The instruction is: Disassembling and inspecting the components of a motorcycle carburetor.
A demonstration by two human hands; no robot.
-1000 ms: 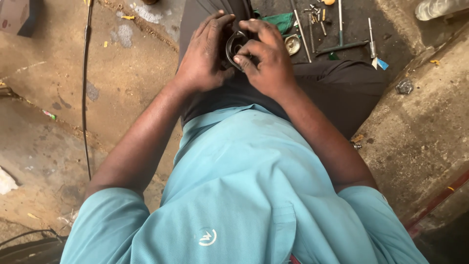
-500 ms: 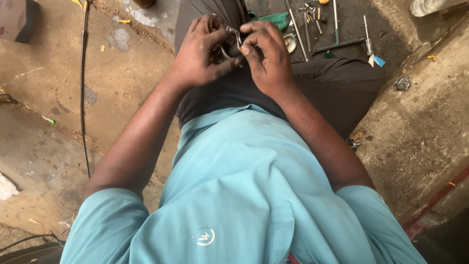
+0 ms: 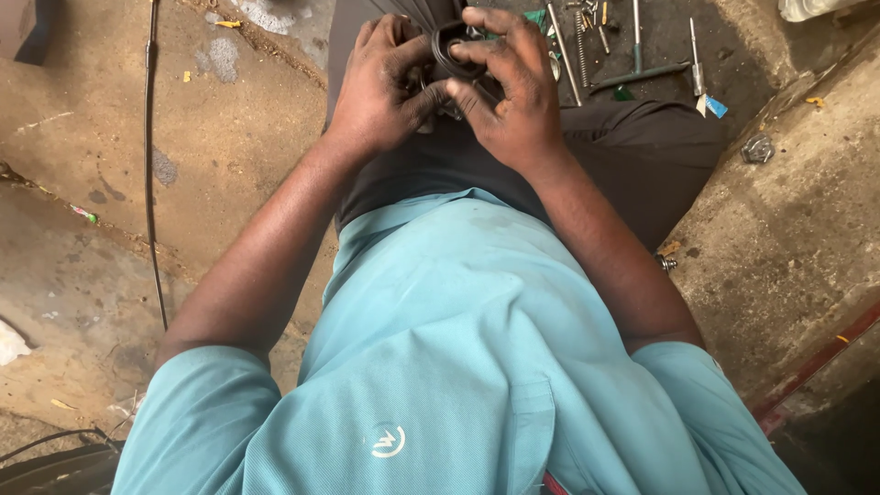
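Note:
My left hand (image 3: 380,87) and my right hand (image 3: 513,87) meet above my lap at the top of the head view. Both grip a small round black part, ring-shaped like a rubber seal (image 3: 456,50), with metal showing beneath it. Fingers of both hands curl over its rim, so most of the part is hidden. My teal shirt (image 3: 440,348) and dark trousers (image 3: 632,156) fill the middle of the view.
Loose tools lie on the dark ground beyond my hands: a T-shaped wrench (image 3: 637,69), a long rod (image 3: 562,50), a spring and several screws. A nut (image 3: 758,148) rests on the concrete step at right. A black cable (image 3: 149,165) runs down the left floor.
Both hands stay closed on the round part and have turned it slightly, fingers shifting over its rim. The view has drifted a little.

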